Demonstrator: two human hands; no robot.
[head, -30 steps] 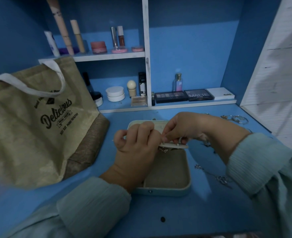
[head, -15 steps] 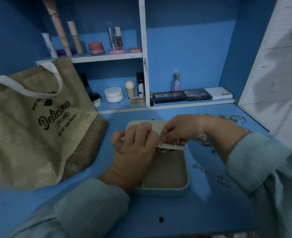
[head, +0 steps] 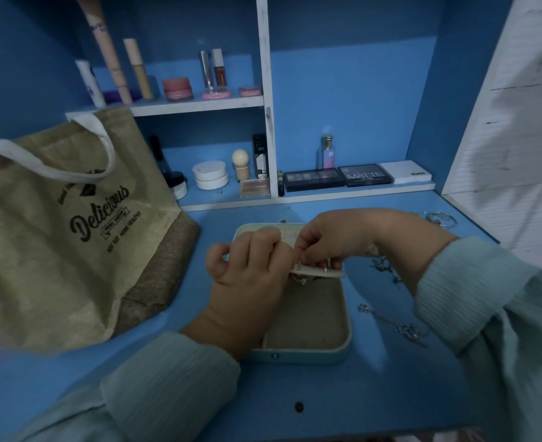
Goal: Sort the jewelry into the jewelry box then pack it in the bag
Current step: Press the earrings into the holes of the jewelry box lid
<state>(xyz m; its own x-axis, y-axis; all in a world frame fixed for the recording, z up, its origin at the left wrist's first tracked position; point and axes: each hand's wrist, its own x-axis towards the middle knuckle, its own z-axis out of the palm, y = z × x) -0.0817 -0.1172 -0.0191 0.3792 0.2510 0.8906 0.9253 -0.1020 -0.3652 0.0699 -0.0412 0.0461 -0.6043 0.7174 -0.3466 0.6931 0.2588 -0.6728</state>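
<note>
Head view, looking down at a blue desk where a person in pale green sleeves works over an open jewelry box. Both hands meet above the far half of the box. The left hand is curled, its fingers bent toward the right hand; whether they actually pinch something cannot be told, since the fingertips are hidden. The right hand has its fingertips drawn together, pinching at a pale flat insert panel that sits tilted across the box's middle, with small metal posts standing on its edge. Just under the left fingertips, a small gold-coloured jewelry piece hangs below the panel; its exact kind is too small to tell. Nearer than the fingers, the box's beige-lined tray lies open. To the right of the right hand's fingers, loose silver jewelry lies scattered on the desk, and silver rings lie farther back. Well to the left of the left fingers, a tan tote bag printed "Delicious" stands with white handles. Beyond the fingers, shelves hold cosmetics, including eyeshadow palettes.
</note>
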